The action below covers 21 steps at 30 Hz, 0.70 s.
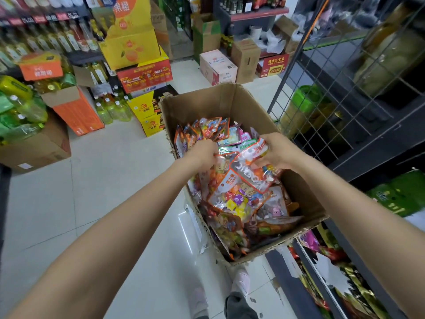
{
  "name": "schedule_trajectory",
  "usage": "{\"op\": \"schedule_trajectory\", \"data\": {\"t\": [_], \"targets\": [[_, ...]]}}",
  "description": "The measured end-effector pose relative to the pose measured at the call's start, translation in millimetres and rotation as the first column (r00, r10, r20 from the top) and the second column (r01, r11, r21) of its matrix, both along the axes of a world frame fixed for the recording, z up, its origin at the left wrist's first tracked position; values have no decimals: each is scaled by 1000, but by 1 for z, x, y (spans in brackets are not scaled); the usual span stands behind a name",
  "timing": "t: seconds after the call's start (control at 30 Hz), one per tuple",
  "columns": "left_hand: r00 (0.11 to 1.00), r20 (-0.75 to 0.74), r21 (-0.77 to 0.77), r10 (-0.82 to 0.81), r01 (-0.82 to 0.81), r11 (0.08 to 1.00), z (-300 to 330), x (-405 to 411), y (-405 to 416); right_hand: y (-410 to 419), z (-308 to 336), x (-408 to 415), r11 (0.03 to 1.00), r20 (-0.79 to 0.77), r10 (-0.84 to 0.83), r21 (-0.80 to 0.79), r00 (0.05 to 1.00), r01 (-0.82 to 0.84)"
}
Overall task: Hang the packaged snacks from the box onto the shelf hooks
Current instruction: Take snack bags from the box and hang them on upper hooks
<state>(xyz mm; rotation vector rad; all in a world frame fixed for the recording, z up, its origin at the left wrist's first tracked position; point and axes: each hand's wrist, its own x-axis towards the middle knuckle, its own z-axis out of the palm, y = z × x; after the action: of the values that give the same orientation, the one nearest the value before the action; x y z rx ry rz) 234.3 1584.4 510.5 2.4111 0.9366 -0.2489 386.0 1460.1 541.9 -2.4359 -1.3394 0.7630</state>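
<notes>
**Still picking from the box, nothing hung that I can see**

Nearest to me, my two bare forearms run up from the bottom corners and meet over the cardboard box, which sits open on the pale tiled floor just beside the dark shelf unit on my right. The box is close to full of packaged snacks, bright bags lying loosely heaped, so I judge the job is early: a great deal is left to hang.

My left hand reaches into the left side of the heap, fingers curled down among the bags; it looks to be pinching one by its top edge, though the fingertips are hidden and I cannot tell for certain. My right hand is clamped on a clear, orange-trimmed snack bag, thumb and fingers on its upper edge, the bag tilted above the pile.

Beyond my hands, a wire grid panel rises on the right; I judge this is where the hooks are, but I cannot make out any hooks or hung bags. Farther off, drink cartons and bottles crowd the left aisle.
</notes>
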Motion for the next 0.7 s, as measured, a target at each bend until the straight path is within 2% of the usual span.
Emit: {"op": "schedule_trajectory", "data": {"t": [0.13,0.27,0.33,0.4,0.47,0.6,0.63,0.7], "targets": [[950,294,42,-105,97,994,40,3,-6,-8,27,-10,983,-38,35,181,999,-28],[848,502,114,-171,131,985,78,11,-17,-18,48,-17,923,-66,-63,376,996,83],[793,599,33,-109,111,993,89,16,-23,-28,64,-20,891,-85,-122,430,989,147],[704,709,-144,48,77,987,99,21,-31,-43,81,-21,850,-117,-193,475,974,225],[649,738,-290,183,60,955,115,27,-45,-63,95,-16,767,-189,-286,542,939,343],[690,704,-407,166,200,891,147,44,-80,-117,126,0,457,-428,-438,651,790,606],[677,723,-401,134,254,880,155,49,-91,-133,136,3,389,-478,-446,658,757,645],[602,798,-274,5,357,893,173,64,-113,-168,157,5,281,-537,-454,671,711,686]]}}
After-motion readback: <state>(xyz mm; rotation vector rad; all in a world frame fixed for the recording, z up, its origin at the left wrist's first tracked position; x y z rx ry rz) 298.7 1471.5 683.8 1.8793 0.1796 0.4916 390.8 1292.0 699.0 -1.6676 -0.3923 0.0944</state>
